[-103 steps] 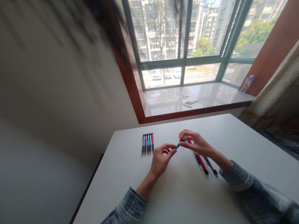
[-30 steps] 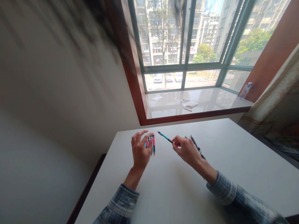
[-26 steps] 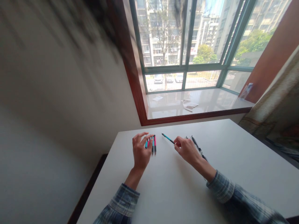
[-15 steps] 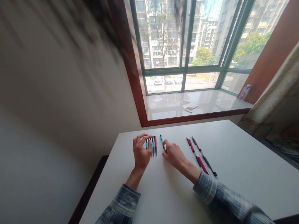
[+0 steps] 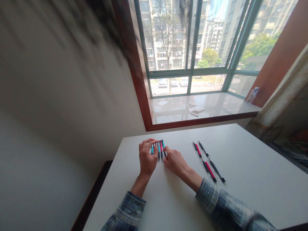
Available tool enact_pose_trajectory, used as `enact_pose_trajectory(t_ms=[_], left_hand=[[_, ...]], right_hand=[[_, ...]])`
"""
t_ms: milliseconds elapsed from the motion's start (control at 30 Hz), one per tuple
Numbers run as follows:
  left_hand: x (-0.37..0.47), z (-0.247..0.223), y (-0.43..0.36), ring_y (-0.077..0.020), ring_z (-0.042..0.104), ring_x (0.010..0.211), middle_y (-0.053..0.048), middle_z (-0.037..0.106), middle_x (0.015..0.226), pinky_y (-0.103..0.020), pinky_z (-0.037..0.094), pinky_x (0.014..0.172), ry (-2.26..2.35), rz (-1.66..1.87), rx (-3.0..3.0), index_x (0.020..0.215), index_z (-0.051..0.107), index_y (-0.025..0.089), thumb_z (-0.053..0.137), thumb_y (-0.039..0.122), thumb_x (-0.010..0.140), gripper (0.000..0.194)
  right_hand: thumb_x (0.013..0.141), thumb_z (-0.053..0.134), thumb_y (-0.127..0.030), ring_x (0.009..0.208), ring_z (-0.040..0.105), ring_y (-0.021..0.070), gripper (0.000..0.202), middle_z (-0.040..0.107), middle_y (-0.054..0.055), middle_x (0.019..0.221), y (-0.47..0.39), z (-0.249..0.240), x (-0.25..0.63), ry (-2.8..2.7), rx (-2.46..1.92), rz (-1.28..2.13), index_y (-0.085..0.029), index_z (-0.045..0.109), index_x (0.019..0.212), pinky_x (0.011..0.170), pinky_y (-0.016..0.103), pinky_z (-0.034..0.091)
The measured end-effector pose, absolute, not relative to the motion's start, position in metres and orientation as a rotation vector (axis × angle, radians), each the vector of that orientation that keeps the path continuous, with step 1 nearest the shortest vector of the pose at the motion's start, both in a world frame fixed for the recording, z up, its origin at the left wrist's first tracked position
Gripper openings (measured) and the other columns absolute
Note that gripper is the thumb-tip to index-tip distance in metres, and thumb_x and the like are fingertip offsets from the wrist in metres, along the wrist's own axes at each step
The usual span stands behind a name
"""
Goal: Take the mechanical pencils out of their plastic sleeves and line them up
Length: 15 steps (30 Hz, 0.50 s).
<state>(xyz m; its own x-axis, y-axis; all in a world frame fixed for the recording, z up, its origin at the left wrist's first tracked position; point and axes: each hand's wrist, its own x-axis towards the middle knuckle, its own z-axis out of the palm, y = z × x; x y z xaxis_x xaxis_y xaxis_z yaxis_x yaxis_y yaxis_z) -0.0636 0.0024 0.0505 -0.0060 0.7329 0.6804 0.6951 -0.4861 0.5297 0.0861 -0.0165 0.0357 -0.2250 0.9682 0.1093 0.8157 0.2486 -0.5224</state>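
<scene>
Several slim pens lie side by side on the white table [image 5: 154, 199], among them a pink one [image 5: 161, 148] and a blue one [image 5: 158, 149]. Over the left end of this row is my left hand [image 5: 147, 157], its thumb and fingers curved apart around the pens and partly hiding them. My right hand [image 5: 176, 162] pinches a blue and black pen [image 5: 164, 144] at the right end of the row, close beside the pink one.
To the right lie more pens in two groups, with black pens [image 5: 203, 148] and pink pens [image 5: 210, 172]. Behind the table is a window sill [image 5: 216, 107] with a crumpled cloth [image 5: 195, 110] and a clear bottle [image 5: 252, 95].
My right hand has moved left with the blue and black pen, closing the gap to the row. My left hand has shifted slightly right.
</scene>
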Motion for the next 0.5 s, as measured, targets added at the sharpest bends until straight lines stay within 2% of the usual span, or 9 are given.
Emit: enact_pose_trajectory(t_ms=[233,333,500], left_hand=[[-0.063,0.047,0.004,-0.0259,0.058,0.111,-0.006,0.067,0.113,-0.044,0.047,0.102,1.559,1.517,2.185,0.102,0.074,0.023,0.056,0.017,0.093,0.022],[-0.062,0.048,0.003,-0.0258,0.058,0.111,-0.006,0.068,0.112,-0.043,0.047,0.101,1.532,1.512,2.178,0.100,0.074,0.023,0.056,0.017,0.093,0.021],[-0.056,0.047,0.000,-0.0256,0.057,0.111,-0.005,0.070,0.108,-0.044,0.047,0.100,1.456,1.459,2.202,0.096,0.074,0.025,0.056,0.016,0.093,0.021]], right_hand=[[0.089,0.056,-0.014,0.087,0.072,0.0243,0.028,0.075,0.011,0.101,-0.018,0.034,0.084,-2.118,-1.545,0.471,-0.018,0.057,0.117,0.072,0.029,0.042],[0.088,0.059,-0.015,0.084,0.071,0.0234,0.029,0.075,0.006,0.096,-0.018,0.032,0.093,-2.105,-1.503,0.454,-0.022,0.060,0.116,0.072,0.029,0.045],[0.092,0.058,-0.021,0.075,0.068,0.0182,0.018,0.074,0.001,0.088,-0.006,0.038,0.141,-2.032,-1.458,0.393,-0.027,0.067,0.106,0.072,0.028,0.048]])
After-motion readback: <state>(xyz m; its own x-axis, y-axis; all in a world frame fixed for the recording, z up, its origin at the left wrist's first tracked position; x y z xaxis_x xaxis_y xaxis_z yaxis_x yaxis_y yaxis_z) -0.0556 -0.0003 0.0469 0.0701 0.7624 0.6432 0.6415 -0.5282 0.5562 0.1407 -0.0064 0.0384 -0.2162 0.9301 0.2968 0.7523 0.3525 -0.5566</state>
